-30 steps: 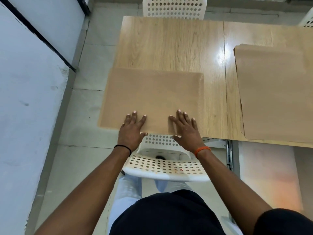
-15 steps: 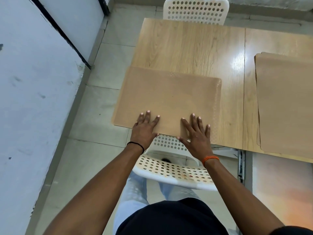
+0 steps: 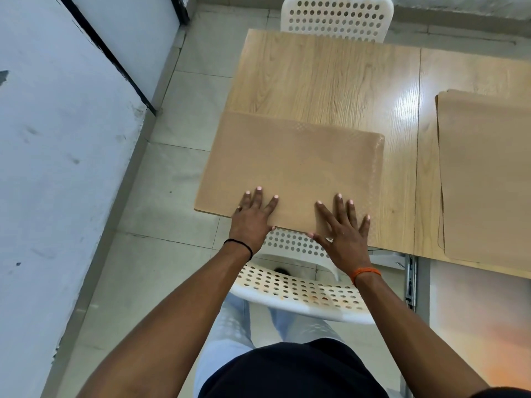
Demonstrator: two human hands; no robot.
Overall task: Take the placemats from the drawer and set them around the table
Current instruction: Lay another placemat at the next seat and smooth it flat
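A tan placemat (image 3: 293, 165) lies flat on the near left corner of the wooden table (image 3: 324, 81), its left edge hanging past the table's side. My left hand (image 3: 253, 219) rests on the mat's near edge with fingers spread and straight. My right hand (image 3: 344, 231) presses the same edge a little to the right, fingers splayed flat. At the right, a stack of similar tan placemats (image 3: 485, 173) lies on the table, cut off by the frame's edge.
A white perforated chair (image 3: 298, 285) stands pushed under the near edge, between my arms. Another white chair (image 3: 336, 18) stands at the far side. A pale wall (image 3: 57, 156) runs along the left. A metal drawer rail (image 3: 411, 280) shows under the table at the right.
The placemat has slid a little to the right along the table edge under both flat hands. The view has shifted left, so the table sits further right in frame.
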